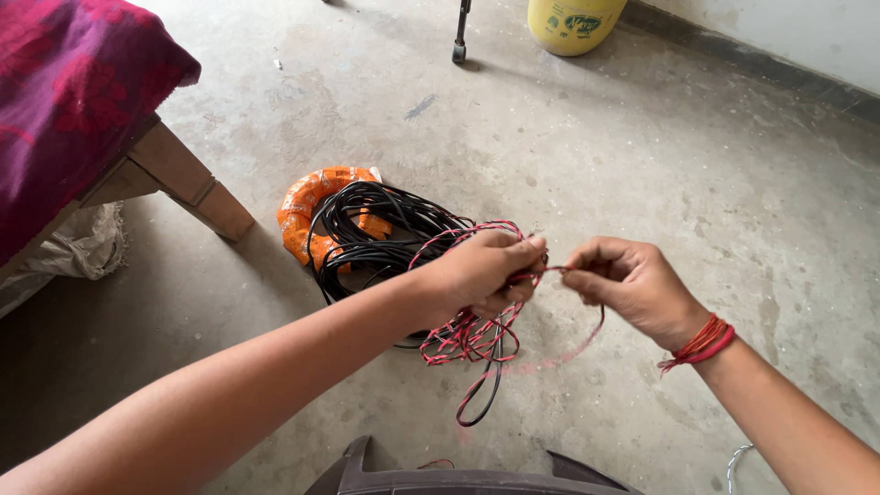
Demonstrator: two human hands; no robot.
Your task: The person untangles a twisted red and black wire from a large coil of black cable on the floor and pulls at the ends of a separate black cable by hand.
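Note:
My left hand (483,272) grips a bunch of twisted red-and-black wire (467,335) whose loops hang down below the fist. Just to its right, my right hand (632,284) pinches a short stretch of the same wire, pulled taut between the two hands. A red thread band circles my right wrist. Behind the left hand, a loose coil of black cable (376,238) lies on the concrete floor.
An orange-wrapped coil (307,206) lies against the black cable. A wooden bed with a magenta cover (73,92) stands at the left, a yellow container (570,23) and a metal leg (461,37) at the back. A dark plastic edge (458,477) sits at the bottom.

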